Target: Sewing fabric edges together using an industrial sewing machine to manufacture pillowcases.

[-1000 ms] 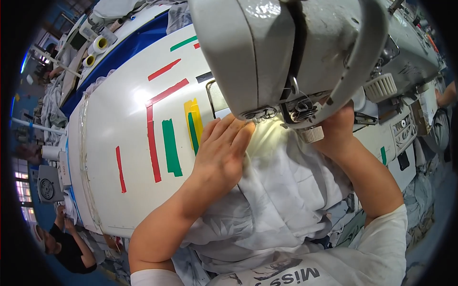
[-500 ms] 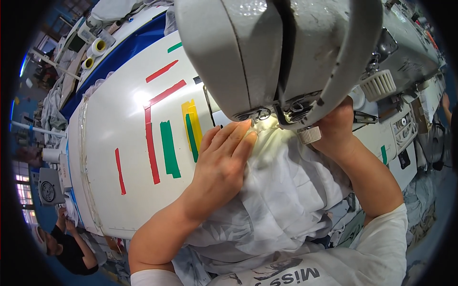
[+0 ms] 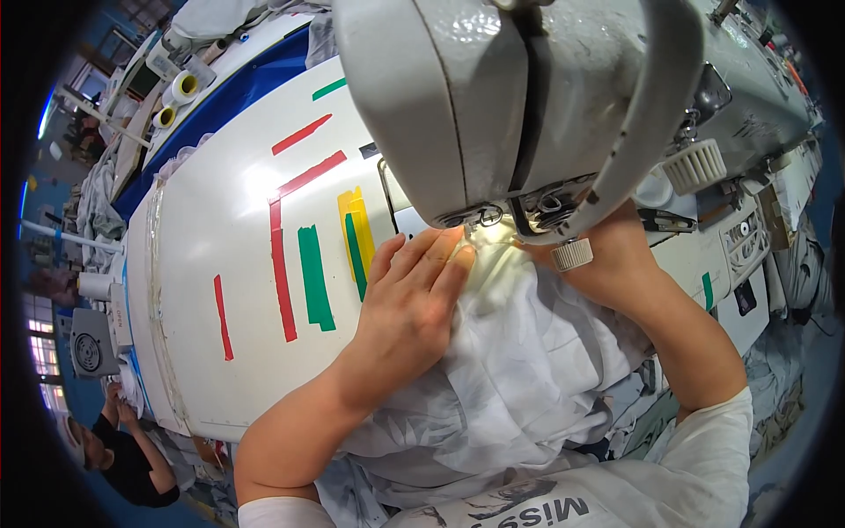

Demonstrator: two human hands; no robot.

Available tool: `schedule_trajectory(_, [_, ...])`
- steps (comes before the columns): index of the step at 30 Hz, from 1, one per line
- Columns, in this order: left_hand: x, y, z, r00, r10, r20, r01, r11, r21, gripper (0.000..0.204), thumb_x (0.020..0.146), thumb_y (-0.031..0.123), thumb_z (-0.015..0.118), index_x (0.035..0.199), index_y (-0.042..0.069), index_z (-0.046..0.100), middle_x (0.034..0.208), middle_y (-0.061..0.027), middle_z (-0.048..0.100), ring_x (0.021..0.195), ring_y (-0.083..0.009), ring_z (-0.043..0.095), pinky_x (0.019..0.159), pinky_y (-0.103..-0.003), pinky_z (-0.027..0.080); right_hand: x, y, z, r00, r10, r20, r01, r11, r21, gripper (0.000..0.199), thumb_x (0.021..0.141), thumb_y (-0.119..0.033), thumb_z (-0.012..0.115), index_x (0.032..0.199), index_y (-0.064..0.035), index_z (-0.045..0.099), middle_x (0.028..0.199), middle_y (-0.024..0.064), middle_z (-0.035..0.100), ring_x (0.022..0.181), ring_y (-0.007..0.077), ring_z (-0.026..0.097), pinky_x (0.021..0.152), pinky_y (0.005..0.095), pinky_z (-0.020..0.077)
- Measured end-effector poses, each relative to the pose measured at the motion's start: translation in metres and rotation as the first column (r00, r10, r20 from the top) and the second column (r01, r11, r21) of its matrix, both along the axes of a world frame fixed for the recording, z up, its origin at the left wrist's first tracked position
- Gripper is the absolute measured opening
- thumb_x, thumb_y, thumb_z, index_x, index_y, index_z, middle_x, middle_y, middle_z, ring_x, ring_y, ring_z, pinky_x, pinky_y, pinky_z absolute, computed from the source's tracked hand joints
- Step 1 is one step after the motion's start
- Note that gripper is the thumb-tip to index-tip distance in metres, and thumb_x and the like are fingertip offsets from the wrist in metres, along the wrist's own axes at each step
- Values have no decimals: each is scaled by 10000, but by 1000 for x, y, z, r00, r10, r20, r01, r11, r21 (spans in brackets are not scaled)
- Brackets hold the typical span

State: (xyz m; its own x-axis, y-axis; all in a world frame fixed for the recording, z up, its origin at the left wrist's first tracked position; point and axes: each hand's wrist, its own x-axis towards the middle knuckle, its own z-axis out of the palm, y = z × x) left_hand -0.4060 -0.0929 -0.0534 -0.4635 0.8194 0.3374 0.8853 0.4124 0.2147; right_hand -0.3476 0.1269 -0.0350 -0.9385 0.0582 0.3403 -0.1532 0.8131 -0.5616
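Observation:
Under the grey-white sewing machine head (image 3: 440, 106), a bunched white cloth (image 3: 519, 343) runs from the lit needle area down over my lap. My left hand (image 3: 409, 295) lies on the white table with its fingers stretched out flat, their tips by the needle area. Its thumb side touches the edge of the cloth. On the other side of the needle area, my right hand (image 3: 607, 255) reaches in beneath the machine head. The head and a ribbed white knob (image 3: 572, 254) hide most of its fingers, so its grip on the cloth cannot be made out.
Red, green and yellow tape strips (image 3: 315, 277) mark the white tabletop (image 3: 189, 264). Yellow-cored thread spools (image 3: 184, 85) stand at the far left. A co-worker in black (image 3: 132, 462) sits at the lower left. Grey cloth (image 3: 779, 378) is piled at the right.
My right hand has come left, closer to the needle area, and more of its back shows. My left hand stays nearly in place. The whole view has shifted slightly.

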Motion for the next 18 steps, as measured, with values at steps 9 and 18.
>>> schedule_trajectory(9, [-13, -2, -2, 997, -57, -53, 58, 998, 16, 357, 719, 21, 576, 1075, 27, 587, 1033, -56, 592, 1048, -220, 533, 979, -429, 330, -12, 0, 0, 994, 7, 111, -6, 1000, -8, 151, 746, -121, 650, 701, -15, 553, 685, 133, 570, 685, 320, 567, 655, 410, 426])
schedule_trajectory(18, [-22, -3, 1, 1000, -21, 2, 21, 998, -53, 323, 705, 29, 591, 1027, 36, 614, 960, -39, 592, 984, -204, 546, 973, -433, 314, -27, 5, 10, 943, -46, 330, 33, 998, 47, 276, 791, -163, 592, 591, -1, 492, 587, 183, 508, 613, 357, 539, 625, 441, 404])
